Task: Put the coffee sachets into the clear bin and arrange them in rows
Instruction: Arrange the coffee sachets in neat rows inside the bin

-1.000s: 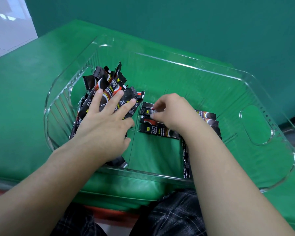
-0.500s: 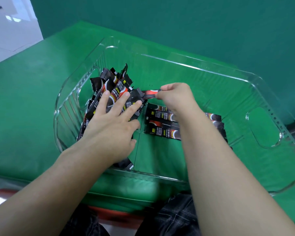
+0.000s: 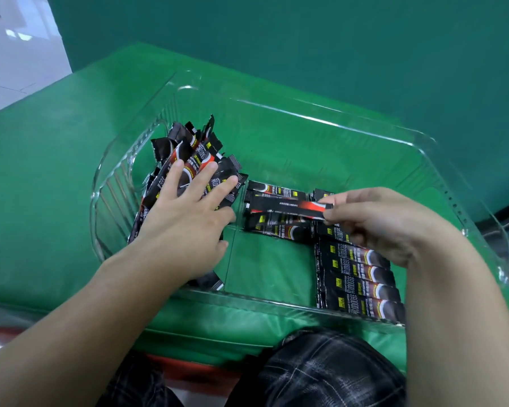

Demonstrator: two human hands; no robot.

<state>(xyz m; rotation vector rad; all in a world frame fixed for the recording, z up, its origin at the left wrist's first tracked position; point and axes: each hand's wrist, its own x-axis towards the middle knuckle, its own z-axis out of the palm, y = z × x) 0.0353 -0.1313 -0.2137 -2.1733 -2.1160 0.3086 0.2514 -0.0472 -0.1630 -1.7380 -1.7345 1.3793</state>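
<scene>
Head view, looking down into a clear plastic bin (image 3: pixel 321 120) that sits on a green padded table (image 3: pixel 56 177), with a darker green wall (image 3: pixel 306 33) behind it.

Left hand (image 3: pixel 185 227): flat, fingers straight and spread, palm down on a loose pile of black coffee sachets (image 3: pixel 188 151) at the left end of the bin. The pile leans toward the bin's left wall; sachet ends fan out above the fingertips toward the upper left of the frame. One sachet end pokes out below the wrist by the near wall.

Right hand (image 3: pixel 379 224): thumb and forefinger pinch the right end of a single coffee sachet (image 3: pixel 288 206), black with a red patch. It is held roughly level, long axis left to right, above the middle of the bin. The other fingers are curled under the hand.

Beneath the held sachet: a short row of sachets (image 3: pixel 276 227) lying flat on the bin floor at frame centre, long axes left to right. I cannot tell whether the held one touches them.

Lower right of the bin: a second row of sachets (image 3: pixel 356 283) laid side by side, reaching the near wall, partly covered by the right wrist.

Bottom of frame: dark plaid trousers (image 3: pixel 321 371) and a red strip (image 3: pixel 188 371) under the table edge. Upper left: pale tiled floor (image 3: pixel 15 51).
</scene>
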